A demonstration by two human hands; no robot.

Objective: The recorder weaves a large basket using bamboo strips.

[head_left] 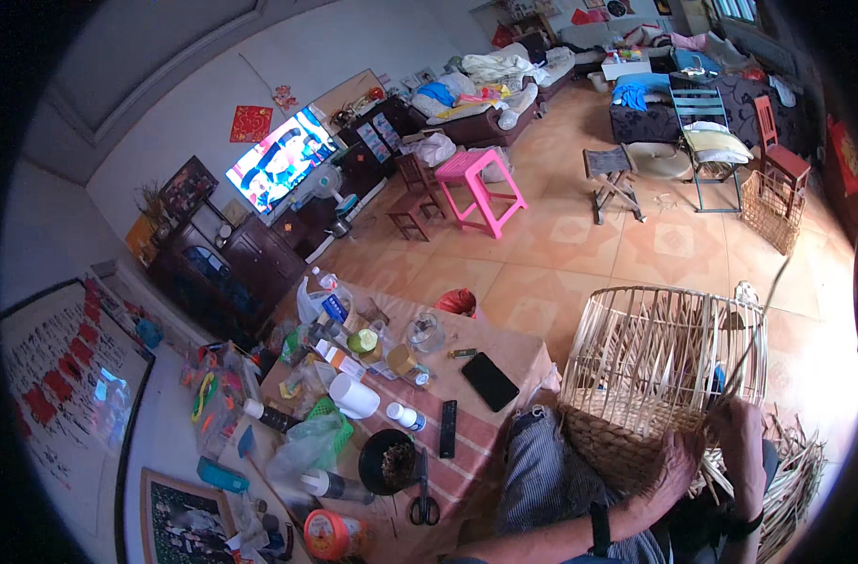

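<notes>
A half-woven straw basket [626, 442] lies on its side against my legs. Thin ribs show along its upper part, and a thick plaited band runs nearest me. My left hand [678, 461] is closed at the edge of the plaited band, its fingertips partly hidden. Just right of it, my right hand [737, 437] pinches a long straw strand [773, 293] that rises up and to the right. Both hands are close together at the basket's right end. Loose straw [791, 479] lies in a heap on the floor beside my right arm.
At my left a cluttered table [532, 362] holds a phone [490, 381], a remote control [448, 429], scissors [424, 503], a black bowl [388, 462] and several bottles. A pink stool [476, 179], a folding stool [609, 169] and a red bucket [457, 302] stand beyond.
</notes>
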